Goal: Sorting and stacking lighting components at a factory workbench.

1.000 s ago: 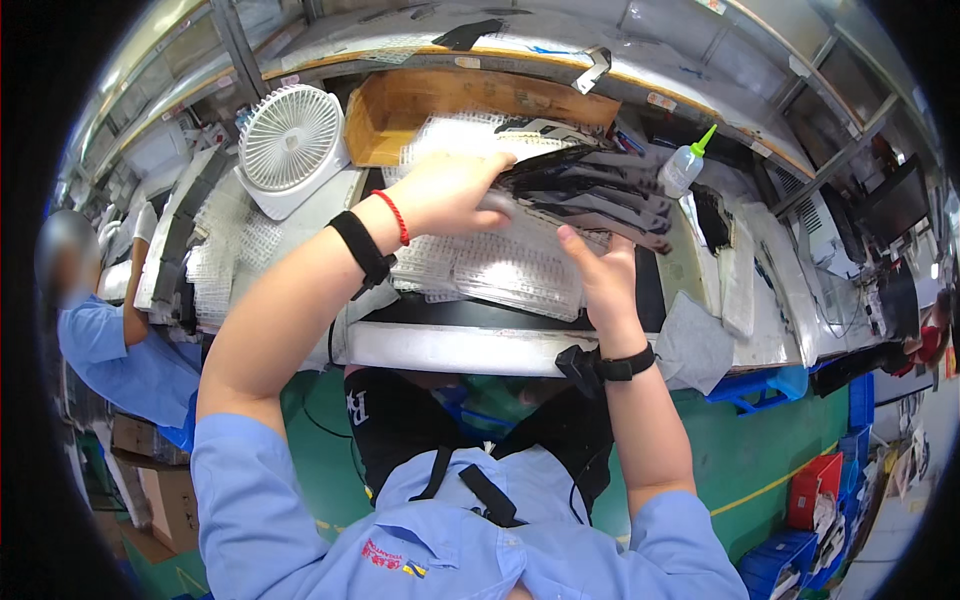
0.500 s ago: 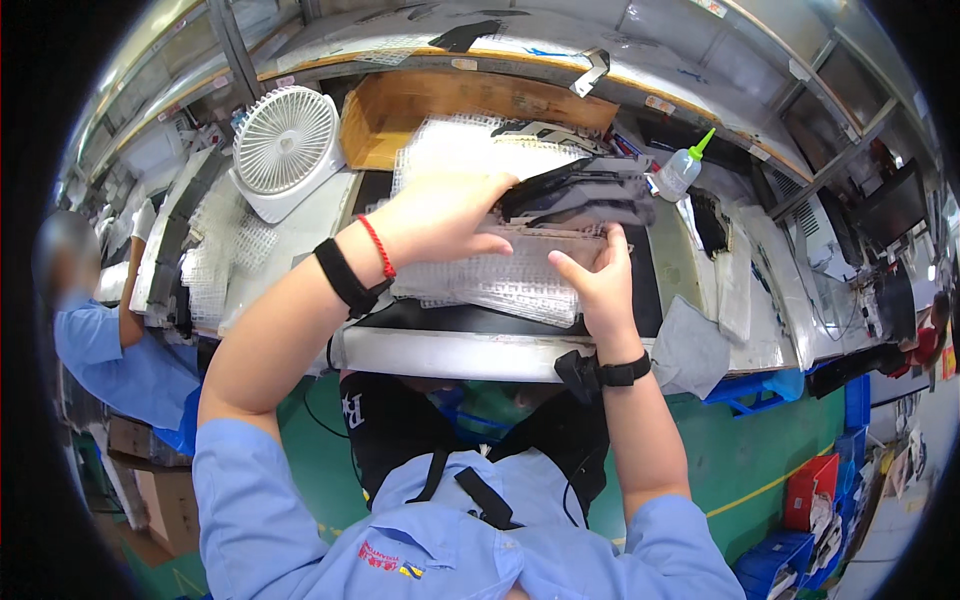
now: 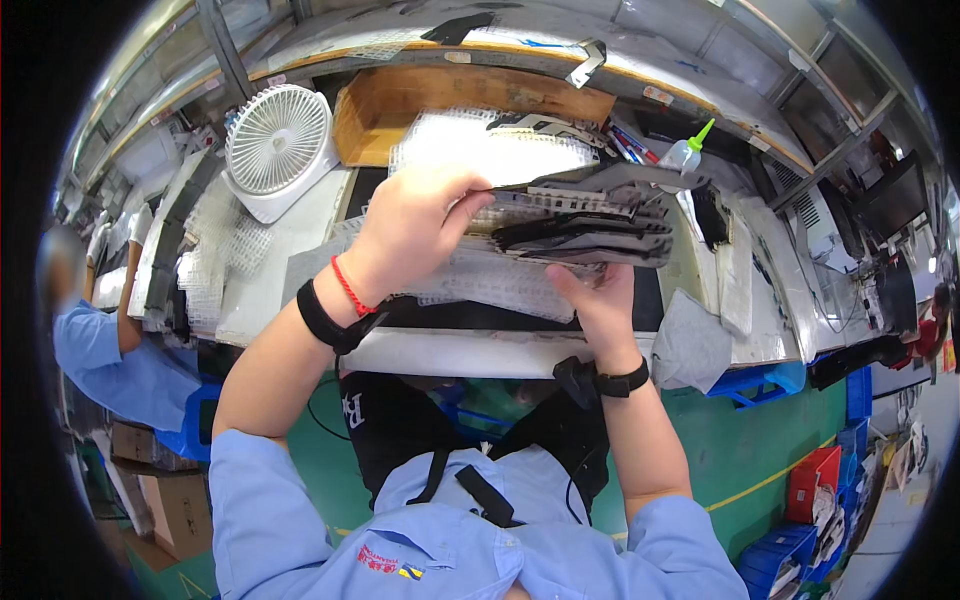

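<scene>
above the black mat, the left hand (spread earlier) now pinches one dark strip, parted from the strip bundle; the right hand touches the bundle's near edge, grip not discernible.

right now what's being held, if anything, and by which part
The left hand pinches a long dark strip by its left end. The right hand is at the lower edge of the dark stack; whether it grips cannot be told.

Looking like a factory workshop, showing metal shelving on the far side, a blue-shirted co-worker at left and blue bins on green flooring near right.
</scene>
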The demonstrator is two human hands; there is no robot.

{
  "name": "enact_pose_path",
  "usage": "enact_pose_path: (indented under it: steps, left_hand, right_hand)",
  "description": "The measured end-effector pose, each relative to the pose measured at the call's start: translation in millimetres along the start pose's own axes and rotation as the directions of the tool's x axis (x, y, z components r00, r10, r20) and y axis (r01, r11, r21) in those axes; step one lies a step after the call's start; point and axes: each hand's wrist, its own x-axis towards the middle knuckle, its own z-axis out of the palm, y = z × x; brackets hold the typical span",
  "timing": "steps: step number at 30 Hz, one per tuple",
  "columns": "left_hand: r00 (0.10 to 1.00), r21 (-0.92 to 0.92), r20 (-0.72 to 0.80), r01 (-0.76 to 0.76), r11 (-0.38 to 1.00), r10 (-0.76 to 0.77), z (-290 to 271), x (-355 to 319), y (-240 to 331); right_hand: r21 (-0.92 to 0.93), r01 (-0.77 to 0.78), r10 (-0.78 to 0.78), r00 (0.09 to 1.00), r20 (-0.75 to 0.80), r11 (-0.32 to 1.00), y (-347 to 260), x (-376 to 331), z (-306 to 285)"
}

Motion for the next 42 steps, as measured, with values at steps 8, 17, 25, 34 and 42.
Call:
enact_pose_path:
  steps: [8, 17, 25, 34, 42]
  left_hand:
    - [0.986, 0.021, 0.136, -0.099, 0.995, 0.096, 0.1, -0.2, -3.9]
    - [0.982, -0.14, 0.179, 0.089, 0.986, -0.064, -8.5, 12.7, -4.8]
    - [0.937, -0.138, 0.35, 0.057, 0.989, -0.005, -8.7, 9.0, -6.3]
    - [0.971, -0.179, 0.236, 0.008, 0.984, 0.035, -2.3, 12.2, 4.2]
    - [0.942, -0.173, 0.311, -0.074, 0.982, 0.125, -0.6, 10.3, 3.8]
  right_hand:
    - [-0.058, -0.03, 0.033, 0.998, 0.048, 0.998, 2.8, -2.3, -6.5]
    - [0.054, 0.03, -0.027, 0.998, -0.057, 0.998, 6.6, -0.1, -4.0]
    - [0.051, 0.017, -0.015, 1.0, -0.025, 0.999, 2.6, 1.3, -3.1]
    - [0.027, 0.047, -0.047, 0.999, -0.019, 0.999, -2.0, -0.6, -0.9]
    - [0.027, 0.017, -0.016, 0.999, -0.033, 0.999, -0.8, -1.8, -1.4]
